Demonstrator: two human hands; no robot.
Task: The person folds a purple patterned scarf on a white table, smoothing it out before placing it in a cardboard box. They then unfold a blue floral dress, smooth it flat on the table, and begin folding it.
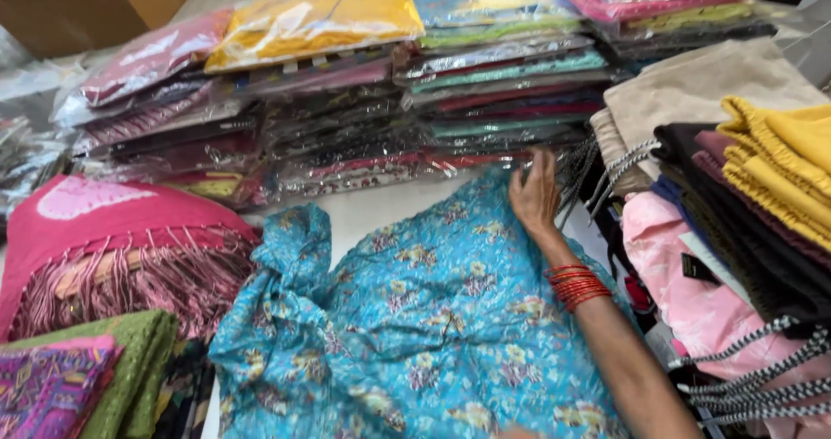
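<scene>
A turquoise cloth with a yellow and pink flower print lies spread and crumpled on the white table in front of me. My right hand rests on its far right corner, fingers gripping the cloth's edge; red bangles ring the wrist. My left hand is out of view. Behind the cloth rise stacks of folded garments in clear plastic bags, topped by a yellow packet.
A pink fringed shawl and green and purple folded cloths lie at left. At right sit piles of folded fabric: beige, yellow, black, and pink. A cardboard box stands at the back left.
</scene>
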